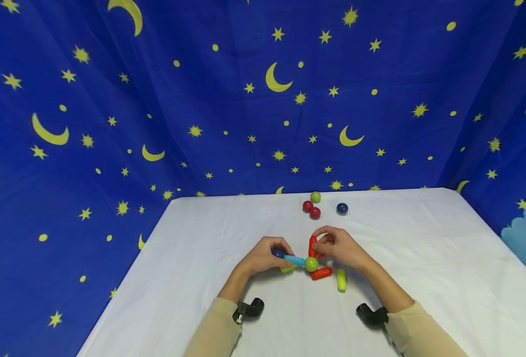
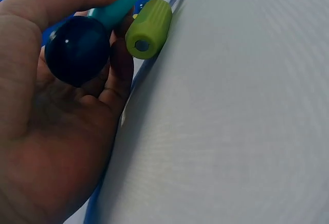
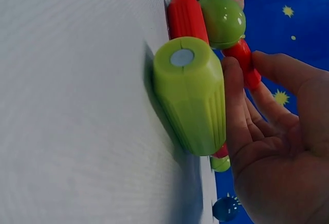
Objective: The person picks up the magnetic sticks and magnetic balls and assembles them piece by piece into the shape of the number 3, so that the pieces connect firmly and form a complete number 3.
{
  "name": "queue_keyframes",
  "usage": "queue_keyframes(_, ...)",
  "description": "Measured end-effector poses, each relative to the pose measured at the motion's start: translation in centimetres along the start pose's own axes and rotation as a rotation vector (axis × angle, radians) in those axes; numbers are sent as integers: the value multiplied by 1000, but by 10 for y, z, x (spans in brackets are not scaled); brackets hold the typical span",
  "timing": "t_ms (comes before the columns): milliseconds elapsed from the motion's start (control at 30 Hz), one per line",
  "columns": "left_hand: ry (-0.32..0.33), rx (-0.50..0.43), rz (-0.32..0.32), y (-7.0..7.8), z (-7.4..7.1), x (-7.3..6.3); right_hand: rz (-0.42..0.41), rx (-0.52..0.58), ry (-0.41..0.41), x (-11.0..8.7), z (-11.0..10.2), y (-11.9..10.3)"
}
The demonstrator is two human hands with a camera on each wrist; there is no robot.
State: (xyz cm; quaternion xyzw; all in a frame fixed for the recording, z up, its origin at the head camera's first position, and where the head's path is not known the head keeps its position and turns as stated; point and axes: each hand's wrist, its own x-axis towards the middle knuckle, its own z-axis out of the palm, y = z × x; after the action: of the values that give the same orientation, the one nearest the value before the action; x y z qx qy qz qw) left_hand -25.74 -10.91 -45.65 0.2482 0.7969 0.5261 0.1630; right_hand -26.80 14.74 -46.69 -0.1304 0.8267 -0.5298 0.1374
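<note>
My left hand (image 1: 259, 256) grips a light-blue toy rod (image 1: 295, 260) between thumb and fingers. A dark blue ball (image 2: 77, 49) sits at the rod's near end, inside the hand's curve. At the other end of the rod is a green ball (image 1: 311, 264). My right hand (image 1: 346, 249) pinches a red rod (image 1: 313, 246), whose lower end meets the green ball. On the table just below lies a second red rod (image 1: 321, 273). A yellow-green rod (image 2: 149, 29) lies beside the left fingers, partly hidden in the head view.
Another yellow-green rod (image 1: 341, 280) lies below the right hand, a grey disc in its end. Farther back on the white table (image 1: 227, 218) are two red balls (image 1: 315, 212), a green ball (image 1: 316, 197) and a dark blue ball (image 1: 342, 208). A starry blue cloth (image 1: 227, 99) hangs behind.
</note>
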Motion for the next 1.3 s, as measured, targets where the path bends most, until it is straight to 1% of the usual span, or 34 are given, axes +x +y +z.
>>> queue_keyframes(100, -26, 11, 0, -1, 0, 0, 2, -6, -16, 0, 1, 3)
queue_keyframes(233, -71, 33, 4, -12, 1, 5, -8, 9, -48, 0, 1, 5)
queue_keyframes(333, -99, 73, 1, -21, 2, 8, -28, 28, -90, 0, 1, 5)
queue_keyframes(500, -142, 135, 1, -19, 2, 9, -59, 33, -158, -2, 0, 4)
queue_keyframes(667, -167, 161, 12, -11, 4, 7, -81, 26, -186, -3, 0, 3)
queue_keyframes(800, -145, 183, 25, -9, 6, 7, -89, 9, -188, -3, 0, 3)
queue_keyframes(900, -98, 235, 38, -6, 7, 7, -94, -5, -189, -3, 0, 2)
queue_keyframes(1000, -54, 338, 69, -3, 9, 9, -98, -9, -192, -4, -1, 1)
queue_keyframes(1100, -21, 453, 76, 3, 11, 11, -100, -8, -192, -4, -1, -1)
queue_keyframes(1167, -3, 514, 64, 6, 14, 12, -104, -9, -190, -5, -1, -1)
queue_keyframes(1300, 17, 579, 5, 12, 22, 14, -119, -9, -191, -6, -2, -1)
